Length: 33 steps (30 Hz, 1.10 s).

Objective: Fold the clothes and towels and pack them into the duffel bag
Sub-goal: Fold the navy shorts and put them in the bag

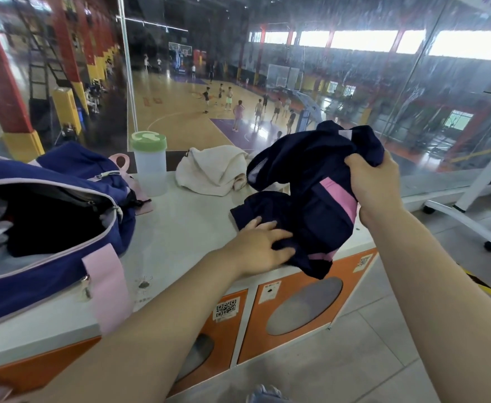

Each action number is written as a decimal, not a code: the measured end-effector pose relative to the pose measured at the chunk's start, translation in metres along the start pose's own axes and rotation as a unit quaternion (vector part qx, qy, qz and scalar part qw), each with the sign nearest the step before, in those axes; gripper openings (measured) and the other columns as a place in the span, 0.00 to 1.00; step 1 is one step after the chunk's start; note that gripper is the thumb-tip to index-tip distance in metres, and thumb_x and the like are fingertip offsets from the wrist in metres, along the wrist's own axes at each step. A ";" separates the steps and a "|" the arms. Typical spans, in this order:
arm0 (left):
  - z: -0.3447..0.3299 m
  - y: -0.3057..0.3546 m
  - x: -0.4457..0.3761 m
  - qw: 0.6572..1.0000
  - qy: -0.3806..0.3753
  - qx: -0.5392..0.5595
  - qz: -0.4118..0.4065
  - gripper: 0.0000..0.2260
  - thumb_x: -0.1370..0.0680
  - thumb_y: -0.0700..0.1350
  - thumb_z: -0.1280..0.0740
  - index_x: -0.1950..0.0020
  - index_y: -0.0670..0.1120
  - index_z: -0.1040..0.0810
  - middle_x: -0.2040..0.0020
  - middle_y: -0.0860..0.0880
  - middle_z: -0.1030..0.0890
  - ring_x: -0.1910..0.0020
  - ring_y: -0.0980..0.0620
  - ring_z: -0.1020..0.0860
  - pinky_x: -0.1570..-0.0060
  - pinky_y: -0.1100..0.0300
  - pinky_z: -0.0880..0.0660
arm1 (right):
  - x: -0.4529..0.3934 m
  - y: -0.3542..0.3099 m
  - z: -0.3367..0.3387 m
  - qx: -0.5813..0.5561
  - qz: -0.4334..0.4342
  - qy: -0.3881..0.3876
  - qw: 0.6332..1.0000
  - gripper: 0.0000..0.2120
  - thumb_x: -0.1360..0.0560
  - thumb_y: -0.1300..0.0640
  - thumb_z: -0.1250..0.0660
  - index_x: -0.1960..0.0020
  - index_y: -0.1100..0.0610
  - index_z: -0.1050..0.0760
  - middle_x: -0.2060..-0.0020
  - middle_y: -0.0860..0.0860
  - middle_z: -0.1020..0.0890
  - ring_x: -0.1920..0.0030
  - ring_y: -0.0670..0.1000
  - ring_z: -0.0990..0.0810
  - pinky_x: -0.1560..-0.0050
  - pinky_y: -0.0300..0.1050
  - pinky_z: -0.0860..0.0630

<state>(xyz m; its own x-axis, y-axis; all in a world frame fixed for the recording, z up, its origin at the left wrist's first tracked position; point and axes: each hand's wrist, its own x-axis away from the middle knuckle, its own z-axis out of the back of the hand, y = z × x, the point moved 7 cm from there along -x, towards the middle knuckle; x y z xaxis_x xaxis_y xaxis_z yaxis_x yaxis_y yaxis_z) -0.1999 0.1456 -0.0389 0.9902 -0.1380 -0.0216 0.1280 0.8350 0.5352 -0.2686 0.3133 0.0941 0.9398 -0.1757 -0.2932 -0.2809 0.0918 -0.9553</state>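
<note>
The duffel bag (64,216) runs off the frame at nine o'clock, its contents lost in shadow. The cream towel (212,170) is partly hidden behind the navy garment (311,199). QR stickers (226,308) are unreadable.

Glass wall (267,39) overlooks a daylit basketball court (180,112) below.

Navy garment (319,181): thin matt cloth, creased, pink panels smoother. White towel (212,170): soft, nubby cloth, matt. Duffel bag (64,205): woven navy fabric, slight sheen, pink webbing strap, metal zip pulls. Bottle (150,167): frosted translucent plastic, green lid glossy. Cabinet top (180,228): smooth, pale, probably laminate; finish blurred. Orange fronts semi-gloss.
</note>
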 end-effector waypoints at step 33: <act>0.038 -0.036 -0.015 0.582 0.180 0.792 0.040 0.14 0.20 0.40 0.38 0.36 0.46 0.22 0.44 0.42 0.17 0.49 0.44 0.18 0.50 0.51 0.20 | 0.060 0.047 -0.074 0.019 -0.147 -0.404 0.903 0.11 0.20 0.62 0.39 0.39 0.55 0.24 0.50 0.52 0.15 0.52 0.51 0.15 0.49 0.44 0.19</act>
<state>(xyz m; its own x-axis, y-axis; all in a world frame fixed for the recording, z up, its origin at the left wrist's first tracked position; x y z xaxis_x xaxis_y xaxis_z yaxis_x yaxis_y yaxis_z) -0.2219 0.0974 -0.0263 0.9735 0.2260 0.0345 0.1505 -0.7470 0.6476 -0.2403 0.2343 0.0289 0.8124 0.5727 0.1097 -0.0036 0.1931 -0.9812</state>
